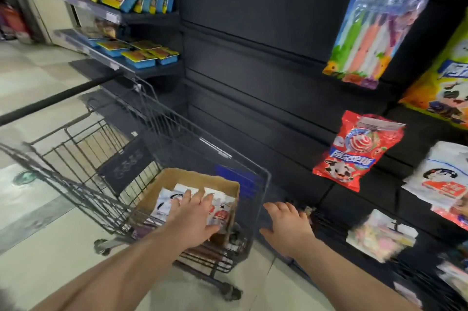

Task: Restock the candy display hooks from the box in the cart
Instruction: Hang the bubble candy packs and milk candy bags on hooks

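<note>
Cardboard box (192, 179) low in the cart (215, 151), white bags (164, 199) inside. Left hand (195, 217) reaching into the cart, spread flat on the bags, gripping none. Right hand (288, 224) spread and empty, just right of the cart. Likely risks: bags slipping from a flat palm, several lifting at once, or the cart rolling if leaned on.
</note>
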{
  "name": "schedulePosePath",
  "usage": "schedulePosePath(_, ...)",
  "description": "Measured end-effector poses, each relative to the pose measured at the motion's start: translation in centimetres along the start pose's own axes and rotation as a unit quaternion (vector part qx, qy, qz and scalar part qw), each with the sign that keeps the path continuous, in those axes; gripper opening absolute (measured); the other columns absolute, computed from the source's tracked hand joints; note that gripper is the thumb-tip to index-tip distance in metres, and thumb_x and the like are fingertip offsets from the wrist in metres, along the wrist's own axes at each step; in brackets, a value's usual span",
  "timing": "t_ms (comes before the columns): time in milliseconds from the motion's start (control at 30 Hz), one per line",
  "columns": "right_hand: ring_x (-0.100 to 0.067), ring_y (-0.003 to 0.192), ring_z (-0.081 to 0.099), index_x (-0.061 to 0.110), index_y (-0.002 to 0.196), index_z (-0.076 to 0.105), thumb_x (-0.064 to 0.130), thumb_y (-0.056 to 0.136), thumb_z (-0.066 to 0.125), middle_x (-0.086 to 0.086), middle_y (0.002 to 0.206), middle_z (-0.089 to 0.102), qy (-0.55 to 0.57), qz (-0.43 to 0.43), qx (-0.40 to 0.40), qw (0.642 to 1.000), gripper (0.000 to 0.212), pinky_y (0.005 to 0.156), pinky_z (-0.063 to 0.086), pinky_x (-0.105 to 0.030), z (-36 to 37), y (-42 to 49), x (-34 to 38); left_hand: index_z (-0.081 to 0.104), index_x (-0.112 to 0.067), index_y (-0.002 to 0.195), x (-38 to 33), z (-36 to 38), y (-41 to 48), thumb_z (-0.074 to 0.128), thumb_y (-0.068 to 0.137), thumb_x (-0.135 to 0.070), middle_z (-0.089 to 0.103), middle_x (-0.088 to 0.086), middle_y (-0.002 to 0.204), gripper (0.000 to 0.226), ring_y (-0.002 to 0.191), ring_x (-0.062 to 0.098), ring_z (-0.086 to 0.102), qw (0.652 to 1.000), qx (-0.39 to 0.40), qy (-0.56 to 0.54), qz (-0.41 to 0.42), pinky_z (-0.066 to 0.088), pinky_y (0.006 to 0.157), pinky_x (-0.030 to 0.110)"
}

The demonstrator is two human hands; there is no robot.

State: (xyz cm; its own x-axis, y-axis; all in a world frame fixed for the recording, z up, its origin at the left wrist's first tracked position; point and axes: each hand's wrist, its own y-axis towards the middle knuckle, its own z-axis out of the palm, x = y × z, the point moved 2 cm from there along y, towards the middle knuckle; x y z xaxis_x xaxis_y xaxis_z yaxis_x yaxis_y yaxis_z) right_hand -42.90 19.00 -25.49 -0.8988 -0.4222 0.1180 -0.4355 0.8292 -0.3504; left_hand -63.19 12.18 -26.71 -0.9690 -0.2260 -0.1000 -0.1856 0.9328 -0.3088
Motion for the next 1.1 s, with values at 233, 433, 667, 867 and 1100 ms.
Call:
schedulePosePath(233,-0.025,0.144,0.023,0.023,0.147,0.028,0.048,0.093,0.047,-0.002,0.153,0.031,0.022,-0.012,0.043,0.999,0.062,0.116,0.022,-0.050,2.8,6.9,10.4,0.012,-0.022,0.153,12.3,0.3,3.0,0.040,0.089,-0.065,0.016,0.007,0.160,0.082,0.147,0.031,0.013,0.999,0.035,0.028,-0.026,0.019,0.116,0.050)
schedulePosePath(433,-0.026,0.142,0.025,0.025,0.148,0.025,0.041,0.094,0.046,-0.002,0.154,0.030,0.028,0.010,0.105,0.994,0.061,0.115,0.021,-0.050,4.1,9.3,12.9,0.010,-0.022,0.153,15.3,1.3,6.1,0.041,0.090,-0.063,0.015,0.008,0.160,0.081,0.147,0.033,0.013,0.997,0.059,0.034,-0.020,0.019,0.116,0.051)
schedulePosePath(667,-0.029,0.138,0.033,0.025,0.147,0.029,0.044,0.092,0.048,-0.004,0.150,0.036,0.034,0.036,0.151,0.987,0.061,0.114,0.028,-0.045,5.2,15.1,11.8,0.012,-0.020,0.152,15.9,3.3,10.6,0.041,0.088,-0.064,0.021,0.007,0.158,0.082,0.146,0.032,0.017,0.995,0.092,0.028,0.003,0.020,0.117,0.052)
schedulePosePath(867,-0.029,0.129,0.045,0.024,0.142,0.034,0.042,0.093,0.051,-0.007,0.144,0.045,0.088,0.063,0.181,0.978,0.055,0.106,0.041,-0.040,7.2,22.1,10.5,0.019,-0.021,0.149,19.4,2.9,15.7,0.045,0.088,-0.061,0.029,0.006,0.154,0.078,0.142,0.028,0.025,0.986,0.147,0.064,-0.043,0.027,0.113,0.047)
schedulePosePath(1100,-0.030,0.121,0.052,0.021,0.137,0.039,0.036,0.092,0.054,-0.010,0.137,0.050,0.131,0.080,0.229,0.961,0.049,0.096,0.048,-0.036,9.8,29.1,7.9,0.027,-0.022,0.145,19.5,4.7,23.4,0.047,0.083,-0.068,0.041,0.007,0.145,0.080,0.134,0.028,0.037,0.980,0.187,0.042,-0.061,0.035,0.107,0.044)
